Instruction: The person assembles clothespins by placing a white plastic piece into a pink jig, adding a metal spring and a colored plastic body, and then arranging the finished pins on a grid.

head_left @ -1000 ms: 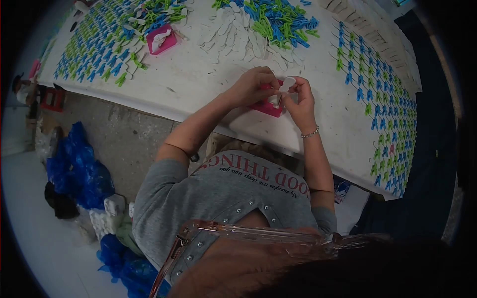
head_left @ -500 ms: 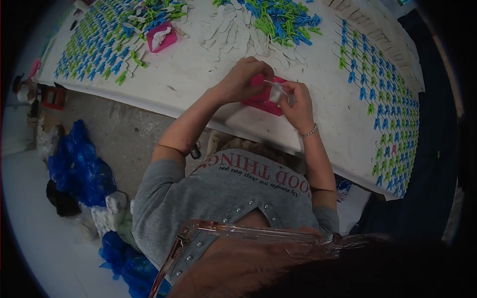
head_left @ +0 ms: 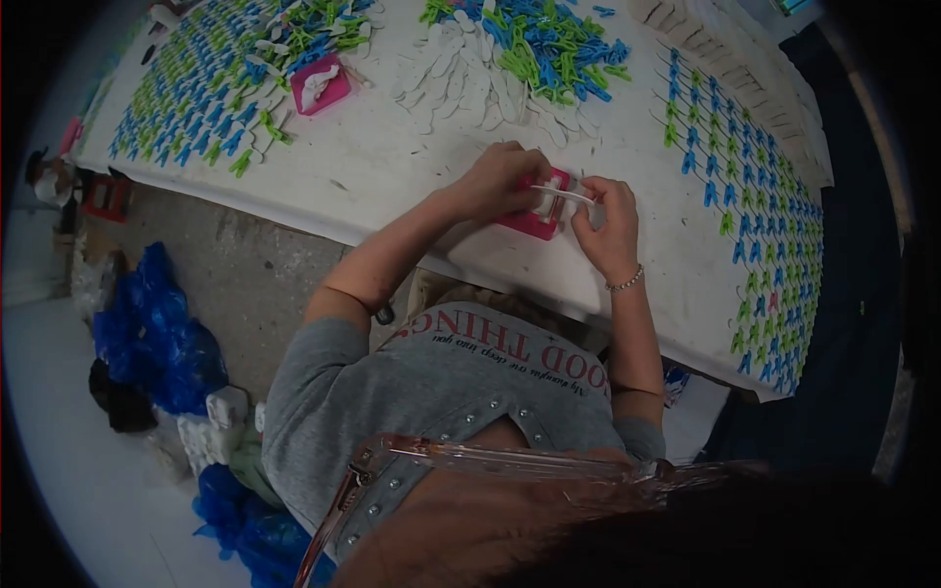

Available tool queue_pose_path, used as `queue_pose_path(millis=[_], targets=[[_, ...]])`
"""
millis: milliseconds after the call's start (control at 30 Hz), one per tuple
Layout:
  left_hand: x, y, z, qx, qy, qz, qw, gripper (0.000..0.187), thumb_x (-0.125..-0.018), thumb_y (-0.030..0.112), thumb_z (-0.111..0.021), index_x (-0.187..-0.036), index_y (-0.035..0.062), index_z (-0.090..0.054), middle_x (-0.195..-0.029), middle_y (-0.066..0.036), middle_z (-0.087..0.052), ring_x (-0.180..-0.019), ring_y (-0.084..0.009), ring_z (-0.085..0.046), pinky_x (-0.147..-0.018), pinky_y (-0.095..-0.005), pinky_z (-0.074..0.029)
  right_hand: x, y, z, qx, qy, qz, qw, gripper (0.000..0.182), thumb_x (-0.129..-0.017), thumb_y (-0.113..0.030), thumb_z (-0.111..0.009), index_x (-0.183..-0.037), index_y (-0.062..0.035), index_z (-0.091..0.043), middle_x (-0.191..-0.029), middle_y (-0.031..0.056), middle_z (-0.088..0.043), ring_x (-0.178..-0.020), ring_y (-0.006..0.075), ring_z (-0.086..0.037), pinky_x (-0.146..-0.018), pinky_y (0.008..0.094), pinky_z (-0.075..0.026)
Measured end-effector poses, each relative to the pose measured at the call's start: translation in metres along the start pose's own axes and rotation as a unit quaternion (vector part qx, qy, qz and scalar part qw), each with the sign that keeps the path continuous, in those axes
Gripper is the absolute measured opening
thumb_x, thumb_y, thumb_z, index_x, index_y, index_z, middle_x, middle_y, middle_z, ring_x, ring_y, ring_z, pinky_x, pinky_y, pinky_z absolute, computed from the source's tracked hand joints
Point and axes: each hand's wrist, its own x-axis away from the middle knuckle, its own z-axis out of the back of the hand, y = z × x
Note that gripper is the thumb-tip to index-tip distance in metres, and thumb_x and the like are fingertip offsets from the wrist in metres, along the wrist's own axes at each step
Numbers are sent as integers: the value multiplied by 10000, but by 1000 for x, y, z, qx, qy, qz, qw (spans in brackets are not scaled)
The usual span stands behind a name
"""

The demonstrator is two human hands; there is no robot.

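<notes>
My left hand [head_left: 500,178] rests curled over a small pink tray [head_left: 534,221] on the white table [head_left: 392,167], with its fingers closed on something I cannot make out. My right hand [head_left: 608,223] pinches a flat white plastic piece [head_left: 561,192] and holds it level over the tray, just right of the left hand. A bead bracelet [head_left: 624,283] circles my right wrist. Beyond the hands lies a heap of white pieces [head_left: 470,73] and a heap of blue and green clips [head_left: 549,44].
A second pink tray [head_left: 320,84] sits at the far left among loose clips. Rows of blue and green clips cover the left [head_left: 181,93] and right [head_left: 755,186] table areas. Blue plastic bags [head_left: 157,338] and white parts lie on the floor at left.
The white piece has been turned from tilted upright to lying level over the tray. Both hands shifted slightly down and right, staying at the pink tray.
</notes>
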Motion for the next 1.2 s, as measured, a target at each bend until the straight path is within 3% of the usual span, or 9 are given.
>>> queue_pose_path(millis=[233, 333, 433, 500, 700, 833, 1033, 1133, 1200], targets=[[-13, 3, -18, 98, -7, -26, 995, 253, -735, 90, -696, -953, 86, -567, -869, -51, -602, -838, -218, -559, -775, -347, -435, -30, -18, 24, 13, -33, 49, 998, 304, -714, -21, -639, -1011, -55, -581, -902, 70, -601, -848, 241, -556, -788, 349, -432], [-9, -3, -9, 168, 21, 34, 985, 256, -758, 92, -699, -960, 77, -542, -861, -17, -572, -826, -154, -542, -769, -306, -425, -54, -5, 19, -194, -38, -40, 979, 272, -763, -84, -682, -1012, -36, -583, -939, 79, -617, -878, 248, -567, -773, 337, -456], [5, 1, 12, 250, 43, 130, 959, 275, -773, 105, -709, -960, 77, -510, -850, 20, -523, -809, -98, -490, -766, -260, -401, -81, 47, -9, -142, -83, -113, 980, 311, -801, -193, -706, -1037, -30, -582, -980, 107, -636, -909, 260, -587, -743, 327, -477], [14, 0, 20, 269, 49, 178, 945, 289, -776, 111, -717, -959, 80, -495, -845, 36, -494, -802, -76, -457, -765, -239, -386, -98, 74, -32, 16, -138, -148, 979, 351, -806, -283, -705, -1048, -53, -599, -982, 127, -643, -910, 280, -602, -723, 361, -484], [37, -10, 21, 278, 100, 158, 942, 292, -759, 79, -701, -966, 66, -495, -829, 27, -478, -772, -81, -441, -735, -233, -401, -120, 64, -72, 200, -31, 21, 979, 318, -813, -364, -684, -941, -80, -618, -895, 131, -630, -880, 317, -594, -720, 442, -469], [41, -11, 21, 330, 116, 179, 920, 286, -754, 65, -705, -930, 83, -480, -808, 39, -444, -752, -73, -414, -710, -223, -385, -117, 79, -78, 198, -95, -21, 975, 326, -808, -373, -686, -914, -76, -604, -859, 130, -625, -832, 313, -596, -707, 442, -467], [31, -7, 24, 432, 95, 215, 871, 307, -750, 29, -700, -948, 96, -476, -798, 50, -438, -736, -56, -421, -667, -210, -369, -93, 60, -39, 146, -33, -126, 981, 269, -818, -291, -685, -901, -55, -588, -833, 123, -629, -796, 248, -625, -642, 374, -496], [25, -4, 27, 451, 68, 215, 864, 328, -756, 9, -687, -981, 100, -466, -805, 47, -445, -764, -55, -443, -691, -214, -383, -70, 39, -18, -30, 38, -148, 988, 204, -817, -136, -698, -943, -32, -577, -903, 102, -635, -856, 184, -642, -697, 299, -531], [21, -1, 28, 445, 47, 205, 870, 339, -762, 0, -678, -997, 104, -457, -813, 41, -448, -795, -57, -461, -726, -219, -400, -50, 24, -5, -276, 52, -125, 951, 217, -824, 4, -675, -1003, 5, -554, -1018, 93, -624, -909, 146, -633, -816, 262, -528]])
